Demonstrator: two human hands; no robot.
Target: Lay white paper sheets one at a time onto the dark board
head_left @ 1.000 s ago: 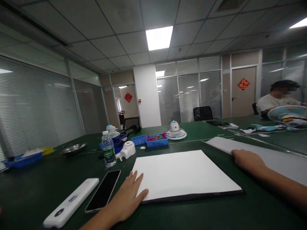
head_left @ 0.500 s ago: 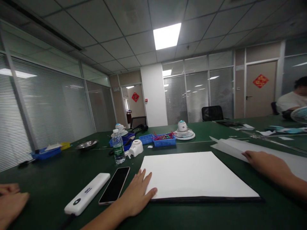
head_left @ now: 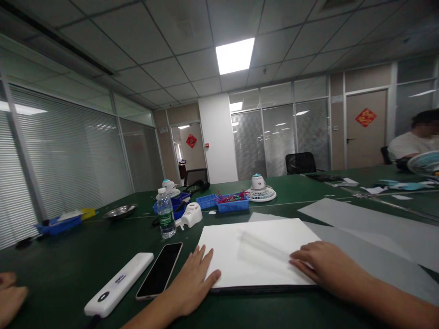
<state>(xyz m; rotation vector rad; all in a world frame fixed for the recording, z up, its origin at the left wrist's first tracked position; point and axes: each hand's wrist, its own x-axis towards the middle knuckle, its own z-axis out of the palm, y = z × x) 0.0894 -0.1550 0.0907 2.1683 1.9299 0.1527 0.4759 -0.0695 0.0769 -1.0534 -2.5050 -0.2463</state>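
A stack of white paper (head_left: 240,262) lies on a thin dark base in front of me. My left hand (head_left: 195,278) rests on its left edge, fingers spread and flat. Over the right part of the stack is my right hand (head_left: 315,262), thumb and fingers pinched together on a sheet of paper. A pale, motion-smeared streak runs across the stack from the fingertips; the sheet's outline is hard to make out. Under and beyond my right forearm lie loose greyish-white sheets (head_left: 387,233). One sheet corner shows behind the stack.
Left of my left hand are a phone (head_left: 160,270) and a white device (head_left: 120,283). Beyond stand a water bottle (head_left: 166,217), a white fan part (head_left: 192,214), a blue tray of wires (head_left: 233,204) and a fan (head_left: 259,189). Another person's hands (head_left: 12,292) are at left.
My right hand has moved left from the loose sheets to above the stack. The loose sheets now lie flatter and spread behind the stack. My left hand stays at the left edge.
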